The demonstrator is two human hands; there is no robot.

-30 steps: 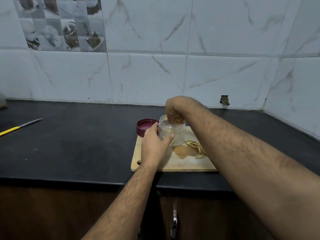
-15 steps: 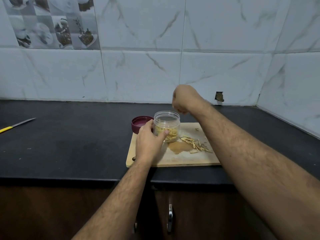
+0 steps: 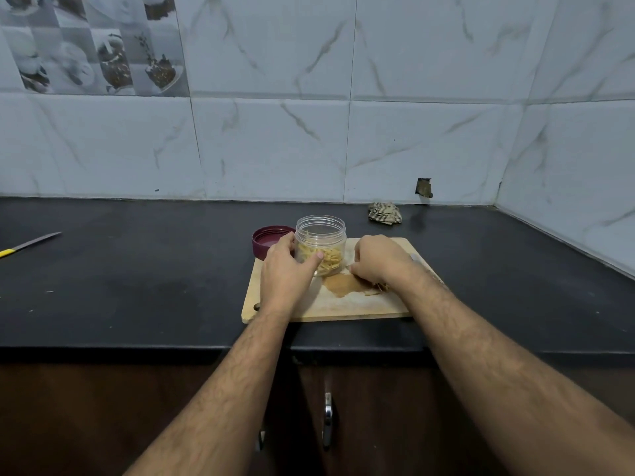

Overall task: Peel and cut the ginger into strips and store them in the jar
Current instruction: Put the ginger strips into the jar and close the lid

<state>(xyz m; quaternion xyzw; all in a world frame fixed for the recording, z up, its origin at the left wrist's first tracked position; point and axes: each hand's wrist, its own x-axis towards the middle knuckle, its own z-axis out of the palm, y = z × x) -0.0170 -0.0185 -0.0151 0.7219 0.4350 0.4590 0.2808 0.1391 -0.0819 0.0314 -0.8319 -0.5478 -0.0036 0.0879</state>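
Down from above the jar (image 3: 321, 243) has come the right hand (image 3: 379, 261), which a moment ago hovered over the open mouth; it now lies knuckles-up on the board (image 3: 360, 305), just right of the jar, its fingers curled down onto the strips (image 3: 378, 287) left there. Whether those fingers already pinch any strips I cannot tell, since the hand hides its own fingertips and most of the pile. The left hand (image 3: 287, 269) has kept its place: it grips the jar from the left and front, thumb across the near wall and fingers round the far side. The jar stands upright on the back left part of the board, lid off, its lower half filled with pale yellow ginger strips. A brown stain (image 3: 343, 285) marks the board right in front of the jar, between the two hands, and a few strips show at the edge of the right wrist. The maroon lid (image 3: 266, 240) lies upturned on the counter (image 3: 137, 276), touching or just beside the board's back left corner and behind the left hand. A yellow-handled knife (image 3: 29, 243) lies well apart at the far left of the counter. A crumpled striped cloth (image 3: 385, 213) sits near the wall behind the board.
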